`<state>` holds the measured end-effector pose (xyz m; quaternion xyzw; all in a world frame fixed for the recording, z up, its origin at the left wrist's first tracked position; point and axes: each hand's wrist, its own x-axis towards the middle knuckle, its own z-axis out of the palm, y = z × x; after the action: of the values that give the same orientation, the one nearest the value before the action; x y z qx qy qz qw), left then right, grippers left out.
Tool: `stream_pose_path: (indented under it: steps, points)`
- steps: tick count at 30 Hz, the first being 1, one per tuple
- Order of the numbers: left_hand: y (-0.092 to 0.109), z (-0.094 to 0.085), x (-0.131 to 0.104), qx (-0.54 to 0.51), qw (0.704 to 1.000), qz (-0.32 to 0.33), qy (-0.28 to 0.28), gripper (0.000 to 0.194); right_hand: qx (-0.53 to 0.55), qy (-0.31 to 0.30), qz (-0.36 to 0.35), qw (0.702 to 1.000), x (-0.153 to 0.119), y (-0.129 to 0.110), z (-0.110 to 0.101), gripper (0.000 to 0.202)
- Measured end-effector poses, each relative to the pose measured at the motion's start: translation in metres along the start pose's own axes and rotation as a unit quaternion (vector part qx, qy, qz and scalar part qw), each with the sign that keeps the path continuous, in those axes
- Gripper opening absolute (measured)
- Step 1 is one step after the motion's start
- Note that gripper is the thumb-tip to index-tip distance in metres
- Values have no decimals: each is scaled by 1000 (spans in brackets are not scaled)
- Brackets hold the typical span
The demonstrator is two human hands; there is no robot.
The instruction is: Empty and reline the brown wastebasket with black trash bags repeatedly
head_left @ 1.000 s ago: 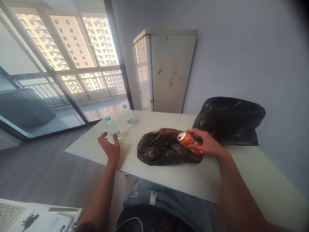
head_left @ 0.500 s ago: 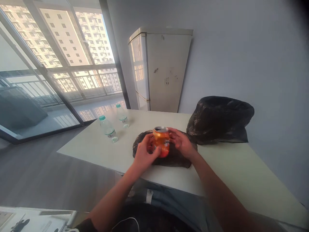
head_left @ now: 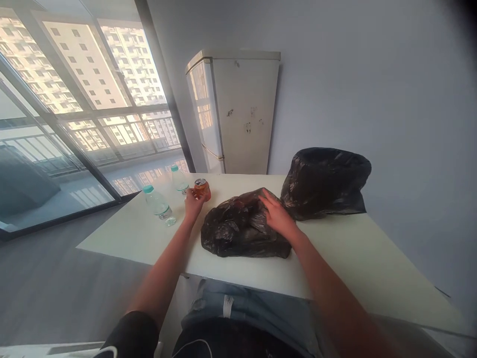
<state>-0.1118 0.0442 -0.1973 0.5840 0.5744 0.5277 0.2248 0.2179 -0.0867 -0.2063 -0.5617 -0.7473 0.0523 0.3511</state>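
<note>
An orange drink can [head_left: 203, 190] stands upright toward the far left of the white table, beside two clear plastic bottles. My left hand [head_left: 194, 204] has its fingers around the near left side of the can. A crumpled black plastic bag [head_left: 238, 228] lies in front of me on the table. Over the bag's far right part is my right hand [head_left: 278, 216], its fingers spread and holding nothing; the fingertips appear to touch the plastic.
One clear bottle with a teal cap [head_left: 158, 205] is left of my left hand, and a second bottle [head_left: 179, 179] stands behind it. A bulky black bag [head_left: 324, 184] sits at the back right. Beyond the table [head_left: 122, 233] is a white fridge [head_left: 246, 114].
The can went from between both hands above the bag to the far left, carried by my left hand. My right hand came off it and opened over the bag.
</note>
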Motion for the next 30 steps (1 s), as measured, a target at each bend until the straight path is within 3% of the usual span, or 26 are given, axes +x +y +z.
stream_pose_path:
  steps: [2, 4, 6, 10, 15, 18, 19, 21, 24, 27, 30]
  points:
    - [-10, 3, -1, 1, 1000, 0, -7, 41, -26, 32, -4, 999, 1, 2, -2, 64]
    - [-18, 6, -1, 6, 1000, -2, -12, 40, -54, 29, 8, 998, 1, 2, -4, 48]
    - [-25, 9, 1, 16, 1000, -8, -11, 42, -77, -22, 37, 996, 1, 1, -4, 29]
    - [-33, 14, 6, 29, 999, -13, -12, 46, -105, -112, 66, 986, -1, 1, 3, 25]
    - [-23, 10, -3, 33, 999, 37, 9, 53, -149, -110, 112, 976, -3, 12, 12, 18]
    - [-6, 13, -23, 26, 995, 98, 13, 41, -171, -92, 172, 966, -5, 21, 13, 19]
    - [0, 16, -31, 21, 991, 130, -19, 36, -170, -87, 178, 965, -6, 23, 13, 16]
    - [12, 26, -47, 12, 969, 204, -136, 38, -159, -74, 164, 971, -5, 26, 14, 16]
    - [20, 43, -65, 9, 910, 275, -309, 66, -126, -37, 102, 986, -1, 25, 18, 47]
    - [17, 55, -73, 13, 891, 274, -363, 69, -54, 11, -5, 998, 4, 23, 24, 66]
    - [9, 58, -74, 18, 897, 258, -359, 57, -9, -19, -59, 998, 6, 22, 29, 76]
